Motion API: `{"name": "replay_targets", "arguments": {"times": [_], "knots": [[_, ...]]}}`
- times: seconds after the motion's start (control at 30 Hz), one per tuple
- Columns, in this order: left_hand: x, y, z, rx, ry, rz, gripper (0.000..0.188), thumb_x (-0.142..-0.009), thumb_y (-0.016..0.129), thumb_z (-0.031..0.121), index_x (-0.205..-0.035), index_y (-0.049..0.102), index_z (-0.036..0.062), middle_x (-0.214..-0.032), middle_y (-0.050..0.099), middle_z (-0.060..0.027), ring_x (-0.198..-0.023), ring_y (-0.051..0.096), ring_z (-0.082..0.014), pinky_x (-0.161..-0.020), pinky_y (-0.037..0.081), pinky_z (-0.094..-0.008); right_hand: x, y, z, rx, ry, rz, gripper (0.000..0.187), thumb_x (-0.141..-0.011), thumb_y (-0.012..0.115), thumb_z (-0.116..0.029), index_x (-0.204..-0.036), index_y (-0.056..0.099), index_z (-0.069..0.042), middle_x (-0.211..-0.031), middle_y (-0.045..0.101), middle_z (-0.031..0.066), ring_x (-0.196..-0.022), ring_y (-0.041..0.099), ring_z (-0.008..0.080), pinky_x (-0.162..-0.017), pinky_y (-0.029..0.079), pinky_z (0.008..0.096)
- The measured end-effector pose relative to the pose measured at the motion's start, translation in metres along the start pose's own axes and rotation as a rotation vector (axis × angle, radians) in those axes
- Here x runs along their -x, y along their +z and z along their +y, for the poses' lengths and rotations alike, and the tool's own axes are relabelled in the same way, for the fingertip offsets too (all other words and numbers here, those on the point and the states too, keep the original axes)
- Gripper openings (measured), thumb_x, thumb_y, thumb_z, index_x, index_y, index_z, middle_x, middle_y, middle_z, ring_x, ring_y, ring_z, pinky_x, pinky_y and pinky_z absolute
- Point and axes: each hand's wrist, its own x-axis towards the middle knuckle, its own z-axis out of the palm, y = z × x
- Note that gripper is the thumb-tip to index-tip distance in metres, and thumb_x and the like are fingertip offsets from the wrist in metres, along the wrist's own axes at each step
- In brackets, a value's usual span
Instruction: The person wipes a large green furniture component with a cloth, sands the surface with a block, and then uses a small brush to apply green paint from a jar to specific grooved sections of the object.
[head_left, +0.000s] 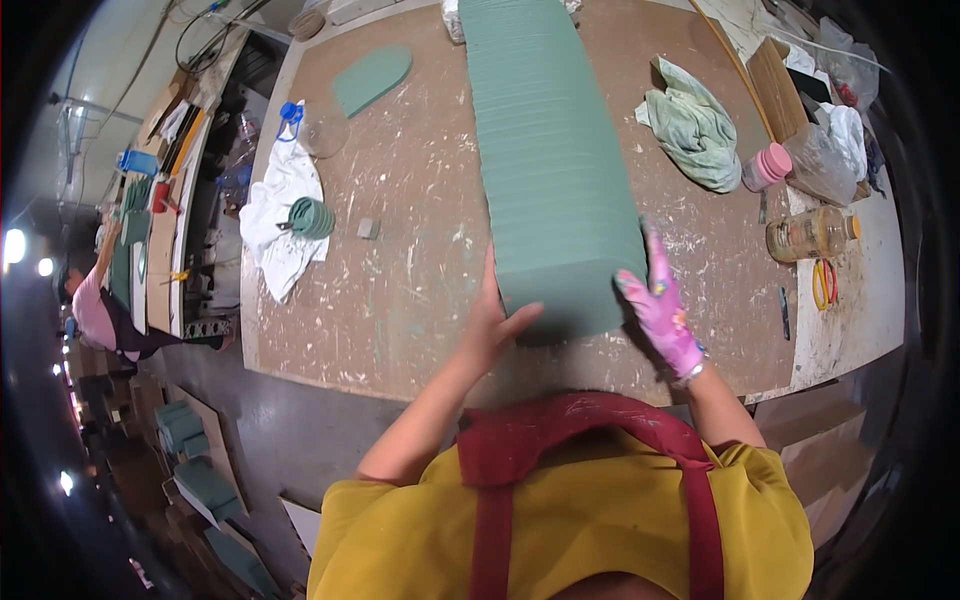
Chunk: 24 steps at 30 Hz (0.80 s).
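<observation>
The green block (550, 150) is looking matt and ridged (smoother at its near end), the bench (400, 330) is showing scuffed board, the rag (695, 125) crumpled cloth.

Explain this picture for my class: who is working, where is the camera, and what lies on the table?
There is no robot here, only a person working. A wide fisheye camera worn on the head looks down, so straight edges bend. The bare left hand touches one side of a long, ridged green block; the right hand, in a pink patterned glove, is at the other side. On the speckled brown table lie a flat green piece, a white cloth, a crumpled greenish cloth and a small grey cube.
</observation>
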Motion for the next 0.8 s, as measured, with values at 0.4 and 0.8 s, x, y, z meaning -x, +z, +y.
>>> {"name": "replay_targets", "arguments": {"times": [0.4,0.8], "knots": [[0.010,0.025,-0.003,0.088,-0.078,0.274,0.057,-0.091,0.056,0.013,-0.139,0.028,-0.0009,-0.126,0.052,-0.0153,-0.116,0.049,-0.0214,-0.100,0.038,-0.0331,0.000,0.017,0.033,-0.019,-0.155,0.032,0.080,-0.090,0.061,-0.028,-0.147,0.015,0.003,-0.150,0.023,0.0224,-0.139,0.024,0.0351,-0.112,0.024,0.0396],[0.006,0.021,-0.024,0.099,-0.037,0.228,0.078,-0.088,0.060,0.018,-0.148,0.012,0.0009,-0.143,0.033,-0.0234,-0.133,0.033,-0.0312,-0.110,0.027,-0.0378,0.082,-0.048,0.051,0.497,-0.180,0.077,0.065,-0.089,0.059,-0.032,-0.141,0.035,-0.001,-0.144,0.036,0.0237,-0.134,0.035,0.0383,-0.111,0.027,0.0446]]}}
